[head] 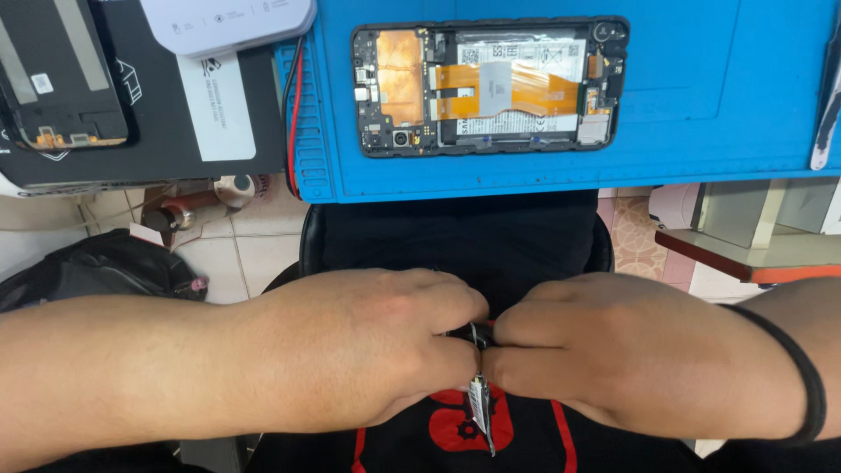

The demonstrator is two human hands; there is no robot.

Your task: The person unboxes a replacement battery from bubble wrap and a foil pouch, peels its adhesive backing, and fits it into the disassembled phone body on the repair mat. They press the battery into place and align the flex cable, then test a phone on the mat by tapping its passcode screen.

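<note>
- Left hand [368,350] and right hand [604,350] meet at lower centre of the frame, fingertips pressed together.
- Both pinch a small dark part [469,333] between them; most of it is hidden by the fingers, so its kind cannot be told.
- A thin silvery strip [480,407] hangs down from the pinch, perhaps foil or tape.
- A black band [802,368] circles the right wrist at lower right.
- Below the hands lies dark cloth with a red print [455,429].
- Upper centre: an opened phone [491,86] lies flat on a blue mat [701,105], its orange flex and boards showing.
- Upper left: a black box [166,131] bears a phone back cover [57,74] and a white device [228,22].
- Red and black wires [293,105] run down the mat's left edge.
- A black bag [96,267] sits on the tiled floor at mid left.
</note>
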